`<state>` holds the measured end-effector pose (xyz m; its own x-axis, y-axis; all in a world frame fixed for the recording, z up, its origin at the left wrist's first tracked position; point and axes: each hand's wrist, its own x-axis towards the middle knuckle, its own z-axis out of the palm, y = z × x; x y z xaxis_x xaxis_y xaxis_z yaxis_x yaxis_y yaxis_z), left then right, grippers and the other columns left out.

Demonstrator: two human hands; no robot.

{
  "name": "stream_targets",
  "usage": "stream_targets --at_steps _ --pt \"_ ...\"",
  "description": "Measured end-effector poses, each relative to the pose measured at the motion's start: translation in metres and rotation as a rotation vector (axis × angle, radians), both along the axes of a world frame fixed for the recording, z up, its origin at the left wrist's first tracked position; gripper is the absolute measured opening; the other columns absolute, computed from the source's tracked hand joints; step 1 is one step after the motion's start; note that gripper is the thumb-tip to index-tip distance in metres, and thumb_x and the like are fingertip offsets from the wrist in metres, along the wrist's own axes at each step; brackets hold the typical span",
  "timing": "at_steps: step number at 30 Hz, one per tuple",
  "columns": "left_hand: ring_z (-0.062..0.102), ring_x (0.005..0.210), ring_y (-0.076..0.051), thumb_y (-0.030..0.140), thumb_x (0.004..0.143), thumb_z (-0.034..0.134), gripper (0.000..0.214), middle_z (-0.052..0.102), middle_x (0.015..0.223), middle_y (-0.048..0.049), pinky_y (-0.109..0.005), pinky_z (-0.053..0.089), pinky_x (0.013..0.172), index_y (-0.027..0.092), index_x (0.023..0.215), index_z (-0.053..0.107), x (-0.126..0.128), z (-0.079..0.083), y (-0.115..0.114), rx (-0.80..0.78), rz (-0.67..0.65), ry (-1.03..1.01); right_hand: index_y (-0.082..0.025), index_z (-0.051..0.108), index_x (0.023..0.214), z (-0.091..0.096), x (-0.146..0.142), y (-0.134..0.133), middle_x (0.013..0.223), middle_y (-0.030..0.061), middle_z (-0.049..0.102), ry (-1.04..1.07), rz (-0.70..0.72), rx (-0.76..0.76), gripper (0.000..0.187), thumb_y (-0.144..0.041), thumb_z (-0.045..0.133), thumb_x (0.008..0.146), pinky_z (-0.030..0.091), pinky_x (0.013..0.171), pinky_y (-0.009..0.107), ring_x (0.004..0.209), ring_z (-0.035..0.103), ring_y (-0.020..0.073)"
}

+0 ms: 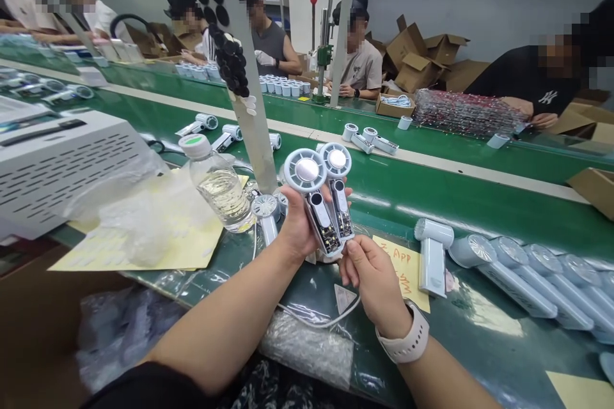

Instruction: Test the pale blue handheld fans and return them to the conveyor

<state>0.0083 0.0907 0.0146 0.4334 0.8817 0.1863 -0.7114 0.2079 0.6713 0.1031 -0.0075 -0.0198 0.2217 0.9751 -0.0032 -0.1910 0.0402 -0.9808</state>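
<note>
Two light-blue handheld fans are held side by side over the bench. The nearer handheld fan and the second handheld fan have their handles uncovered, with circuit boards showing. My left hand is closed around both handles, thumb along the left side. At the handles' lower end, my right hand pinches the bottom tip of the second fan; whether a small part sits between those fingertips is hidden. A white cable curves below my hands. Close by on the left, another fan stands behind my left wrist.
A bottle of liquid stands left on yellow sheets, beside a white vented box. Several closed fans lie in a row at right, near a handwritten yellow note. A metal post rises ahead. Co-workers sit beyond the green conveyor.
</note>
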Motion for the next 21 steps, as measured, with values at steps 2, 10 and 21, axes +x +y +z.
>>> stream_targets --at_steps 2,10,21 --pt "0.071 0.103 -0.03 0.089 0.053 0.068 0.073 0.074 0.106 -0.009 -0.034 0.06 0.076 0.017 0.064 0.066 0.002 -0.002 -0.001 0.015 0.01 0.008 -0.024 0.046 0.065 -0.001 -0.002 0.0 0.041 -0.0102 0.04 0.073 -0.01 -0.012 0.054 -0.072 0.066 0.082 0.036 0.047 0.026 0.04 0.046 0.0116" --pt "0.072 0.099 -0.029 0.089 0.05 0.07 0.074 0.075 0.101 -0.0091 -0.036 0.06 0.081 0.016 0.066 0.066 0.003 -0.003 0.0 -0.006 0.012 0.005 -0.023 0.052 0.066 -0.004 0.004 0.004 0.051 -0.0054 0.051 -0.051 -0.004 0.007 0.052 -0.069 0.062 0.085 0.041 0.058 0.028 0.052 0.051 0.0135" --pt "0.073 0.085 -0.024 0.081 0.055 0.078 0.07 0.077 0.092 -0.0089 -0.035 0.058 0.079 0.017 0.084 0.069 -0.004 -0.01 0.011 -0.195 -0.025 -0.05 -0.022 0.057 0.074 -0.012 0.024 0.005 0.108 0.0123 0.067 -0.715 -0.164 0.178 0.016 -0.024 0.053 0.089 0.048 0.094 0.048 0.106 0.061 0.0299"
